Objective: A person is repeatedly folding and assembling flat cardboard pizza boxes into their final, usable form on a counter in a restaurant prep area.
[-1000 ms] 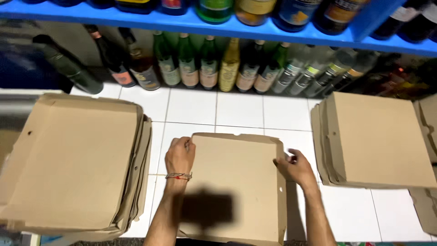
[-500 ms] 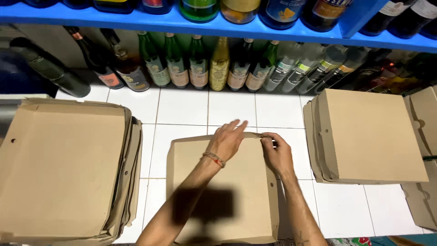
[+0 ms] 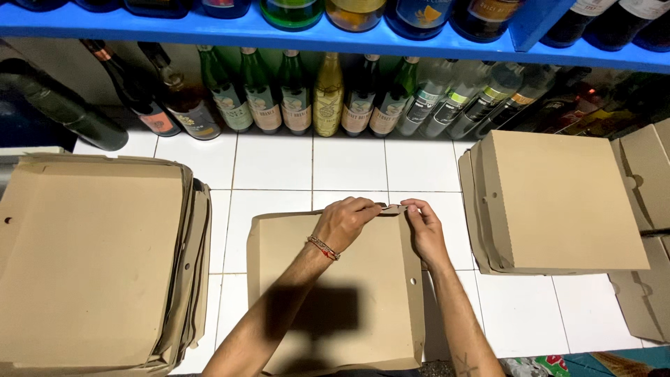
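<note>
In the head view, the left hand (image 3: pixel 345 222) and right hand (image 3: pixel 423 230) both pinch the far edge of a flat brown cardboard box (image 3: pixel 335 293) lying on the white tiled floor (image 3: pixel 279 164), between a cardboard stack (image 3: pixel 91 258) and folded boxes (image 3: pixel 558 202).

- Cardboard box (image 3: pixel 335 293) under the hands: plain tan-brown, no print; a dark shadow patch across its middle.
- Stack of flat boxes (image 3: pixel 91 258) at left: same tan-brown.
- Folded boxes (image 3: pixel 565 202) at right: tan-brown, slightly paler top.
- Floor tiles (image 3: pixel 272 164): white, thin grey grout lines.
- Shelf (image 3: pixel 279 35): bright blue.
- Bottles (image 3: pixel 293 94) lying under the shelf: mostly green glass, one yellow, some clear, dark ones at left; pale labels.
- Bracelet (image 3: pixel 323 247) on left wrist: red with small beads.
- Cloth (image 3: pixel 551 366) at bottom right: teal with red pattern.
</note>
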